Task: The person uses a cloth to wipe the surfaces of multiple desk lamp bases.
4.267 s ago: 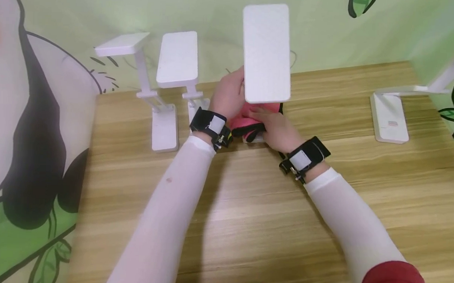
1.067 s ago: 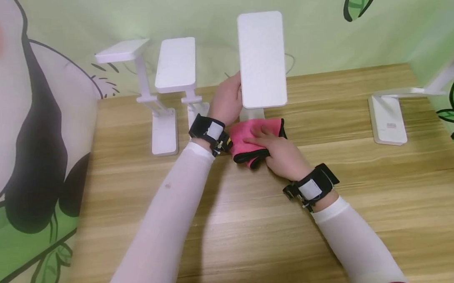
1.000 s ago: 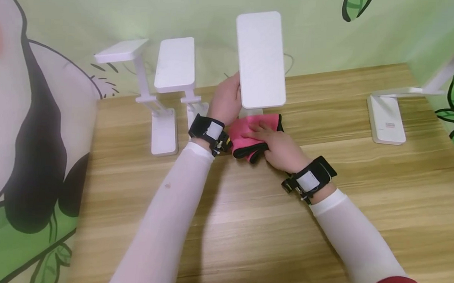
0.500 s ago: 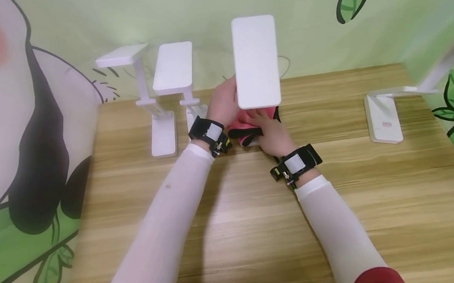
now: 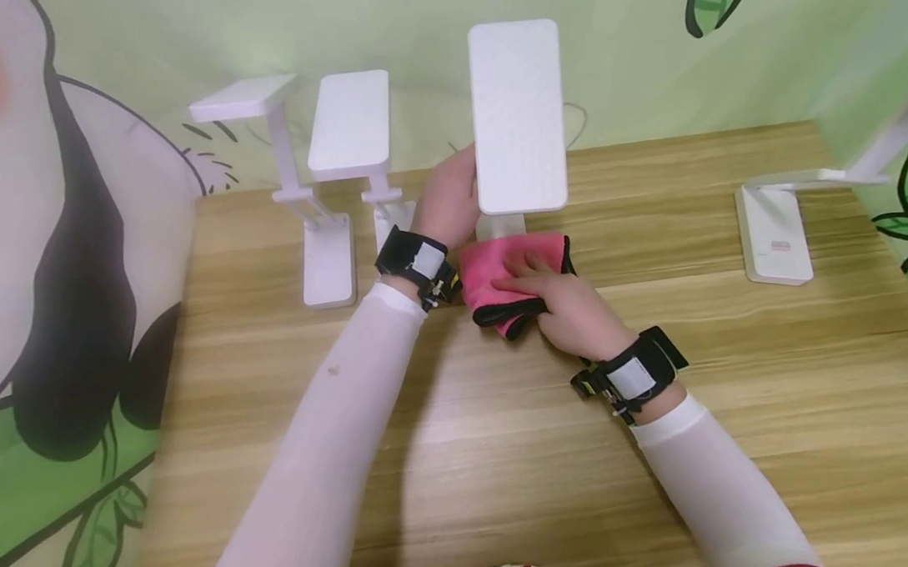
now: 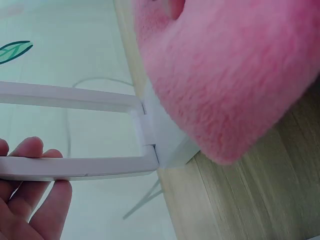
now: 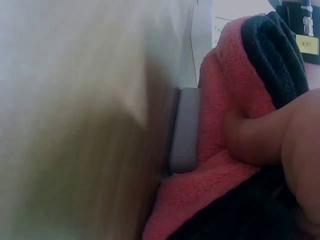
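My left hand (image 5: 448, 201) grips the upright arm of a white desk lamp (image 5: 517, 115), partly hidden behind its flat panel. In the left wrist view, thumb and fingers close round one bar of the lamp's arm (image 6: 90, 167). A folded pink cloth (image 5: 488, 272) with black edging covers the front of the lamp's base. My right hand (image 5: 573, 308) holds the cloth there, fingers spread over its top. The right wrist view shows the thumb (image 7: 260, 135) pressed into the cloth's folds, beside the edge of the white base (image 7: 186, 132).
Two more white lamps, one at far left (image 5: 329, 262) and one beside my left hand (image 5: 350, 121), stand near the wall. Another lamp (image 5: 774, 236) is at the right of the wooden table (image 5: 493, 452). A painted wall (image 5: 418, 32) rises behind.
Since half a second ago, my right hand has drawn the cloth toward me, uncovering the back of the lamp's base. Earlier it slid back and forth there. My left hand keeps its grip.
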A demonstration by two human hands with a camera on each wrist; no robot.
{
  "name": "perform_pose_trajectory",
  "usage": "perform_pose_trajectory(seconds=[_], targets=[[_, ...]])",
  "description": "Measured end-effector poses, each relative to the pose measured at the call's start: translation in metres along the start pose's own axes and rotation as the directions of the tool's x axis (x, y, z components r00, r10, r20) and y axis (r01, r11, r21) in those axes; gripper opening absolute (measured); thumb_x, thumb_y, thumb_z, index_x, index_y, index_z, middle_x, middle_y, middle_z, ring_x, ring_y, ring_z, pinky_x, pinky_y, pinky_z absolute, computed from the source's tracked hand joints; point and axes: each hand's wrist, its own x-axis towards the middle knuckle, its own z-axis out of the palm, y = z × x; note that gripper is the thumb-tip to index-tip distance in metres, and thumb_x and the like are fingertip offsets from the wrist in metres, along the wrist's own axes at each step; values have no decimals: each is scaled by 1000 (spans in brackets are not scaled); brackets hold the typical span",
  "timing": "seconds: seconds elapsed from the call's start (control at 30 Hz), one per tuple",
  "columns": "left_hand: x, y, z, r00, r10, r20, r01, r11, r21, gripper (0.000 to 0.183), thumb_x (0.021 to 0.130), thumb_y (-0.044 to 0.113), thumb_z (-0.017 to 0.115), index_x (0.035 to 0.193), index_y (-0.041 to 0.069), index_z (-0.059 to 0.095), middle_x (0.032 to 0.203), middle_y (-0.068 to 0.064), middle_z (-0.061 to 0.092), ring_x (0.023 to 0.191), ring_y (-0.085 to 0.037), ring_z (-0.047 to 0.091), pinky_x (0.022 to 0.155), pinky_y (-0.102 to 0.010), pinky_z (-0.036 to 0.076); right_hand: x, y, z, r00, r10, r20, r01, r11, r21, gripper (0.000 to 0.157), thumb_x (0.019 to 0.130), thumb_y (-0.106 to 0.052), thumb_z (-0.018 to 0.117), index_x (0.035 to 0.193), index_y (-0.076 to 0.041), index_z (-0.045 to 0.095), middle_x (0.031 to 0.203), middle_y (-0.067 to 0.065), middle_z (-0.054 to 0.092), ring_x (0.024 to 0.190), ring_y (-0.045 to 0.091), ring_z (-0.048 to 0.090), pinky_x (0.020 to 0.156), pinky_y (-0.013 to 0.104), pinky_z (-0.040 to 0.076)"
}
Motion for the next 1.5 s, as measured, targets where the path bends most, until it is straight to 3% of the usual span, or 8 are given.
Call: perform_pose_trajectory(seconds=[0.1, 0.27, 0.53, 0.77, 1.1, 1.27, 1.37, 1.5], targets=[[0, 0, 0, 1000, 13, -2, -13, 1000, 6, 36, 100, 30, 37, 130, 19, 52, 130, -3, 60, 122, -16, 52, 105, -32, 40, -3, -1, -1, 1000, -16, -5, 16, 1000, -3, 70, 77, 10, 44, 134, -30, 51, 152, 3, 32, 142, 25, 24, 109, 49, 35], [-2, -1, -1, 1000, 2, 7, -2, 1000, -13, 36, 100, 32, 37, 129, 19, 53, 130, -2, 60, 122, -16, 52, 105, -32, 40, -6, 1, -7, 997, -42, -66, 44, 998, 34, 67, 80, 9, 44, 136, -26, 49, 146, 3, 44, 134, 23, 39, 108, 46, 37], [-10, -5, -9, 999, -44, 21, 45, 998, -40, 29, 98, 27, 44, 121, 17, 57, 127, -2, 61, 118, -16, 54, 103, -32, 42, -19, 5, -24, 986, -41, -160, 58, 993, 102, 73, 77, 10, 42, 134, -35, 48, 139, -5, 50, 118, 23, 54, 97, 48, 45], [-14, -10, -13, 999, -50, -22, 49, 998, -42, 25, 97, 21, 45, 117, 15, 58, 121, -3, 64, 109, -17, 59, 95, -31, 47, -29, 9, -23, 994, 19, -110, -7, 994, 108, 73, 80, 9, 43, 133, -40, 47, 141, -8, 48, 119, 20, 53, 98, 48, 45], [-14, -12, -12, 998, -45, -48, 43, 998, -45, 26, 98, 26, 43, 118, 18, 57, 123, -1, 63, 109, -16, 58, 95, -31, 47, -35, 7, -25, 991, -11, -137, 25, 995, 101, 63, 85, 5, 46, 133, -35, 50, 139, -3, 51, 118, 23, 54, 99, 50, 44], [-16, -12, -11, 997, -43, -60, 34, 989, -141, 29, 98, 27, 43, 124, 20, 53, 129, -1, 60, 116, -15, 55, 100, -32, 44, -37, 7, -29, 990, 22, -137, -8, 995, 100, 70, 81, 9, 45, 134, -36, 47, 138, -1, 52, 121, 25, 52, 101, 52, 42], [-26, -11, -12, 997, -38, -61, 20, 962, -272, 43, 98, 26, 42, 140, 25, 36, 141, 1, 49, 127, -14, 47, 107, -32, 40, -36, 6, -33, 986, 47, -162, -32, 995, 97, 72, 79, 10, 44, 136, -33, 46, 139, 2, 52, 124, 27, 50, 103, 52, 40], [-60, -8, -15, 996, -35, -82, 3, 934, -356, 59, 97, 29, 44, 148, 24, 16, 149, -3, 35, 133, -16, 39, 110, -34, 37, -34, 2, -42, 972, 93, -216, -79, 994, 75, 68, 82, 10, 44, 138, -29, 45, 136, 8, 55, 118, 29, 54, 98, 52, 44]])
